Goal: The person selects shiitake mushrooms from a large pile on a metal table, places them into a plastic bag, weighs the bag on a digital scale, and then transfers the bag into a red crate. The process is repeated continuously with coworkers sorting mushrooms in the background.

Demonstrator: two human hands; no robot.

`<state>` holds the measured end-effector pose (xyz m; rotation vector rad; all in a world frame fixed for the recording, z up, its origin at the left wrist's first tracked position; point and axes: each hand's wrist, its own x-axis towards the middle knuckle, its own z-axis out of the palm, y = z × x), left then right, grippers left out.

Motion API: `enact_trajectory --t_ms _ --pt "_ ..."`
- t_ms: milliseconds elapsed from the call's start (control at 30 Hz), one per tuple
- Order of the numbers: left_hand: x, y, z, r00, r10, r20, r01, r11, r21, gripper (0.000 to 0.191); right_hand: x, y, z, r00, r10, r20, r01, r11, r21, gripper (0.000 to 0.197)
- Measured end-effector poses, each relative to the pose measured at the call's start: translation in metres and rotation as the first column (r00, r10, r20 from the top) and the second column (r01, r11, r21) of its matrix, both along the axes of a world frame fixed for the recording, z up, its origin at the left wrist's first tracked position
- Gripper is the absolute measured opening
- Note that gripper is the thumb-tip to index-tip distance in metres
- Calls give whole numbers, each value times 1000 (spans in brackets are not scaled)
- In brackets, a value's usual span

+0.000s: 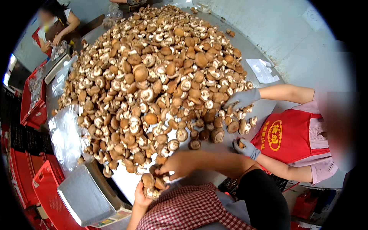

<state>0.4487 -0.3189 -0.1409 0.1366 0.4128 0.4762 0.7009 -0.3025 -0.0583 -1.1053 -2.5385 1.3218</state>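
Observation:
A large heap of shiitake mushrooms, brown caps and pale stems mixed, spreads over the metal table before me. Close to my checkered apron, my left hand cups several mushrooms from below. My right hand reaches across from the right, just above the left. Its fingers close around a dark-capped mushroom at the heap's near edge, partly hidden by the fingers.
A metal-topped weighing scale stands at lower left, near clear plastic bags. Red crates line the left side. At right, a co-worker's gloved hands handle mushrooms. Another person holds a bag at far left.

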Motion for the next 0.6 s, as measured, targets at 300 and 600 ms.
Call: enact_trajectory --t_ms 300,600 --pt "23 104 46 865 414 -283 -203 806 556 50 76 238 35 407 -913 -19 807 349 475 73" --pt "50 111 29 817 454 -356 -246 833 496 45 28 93 -84 705 -706 -70 483 405 776 59"
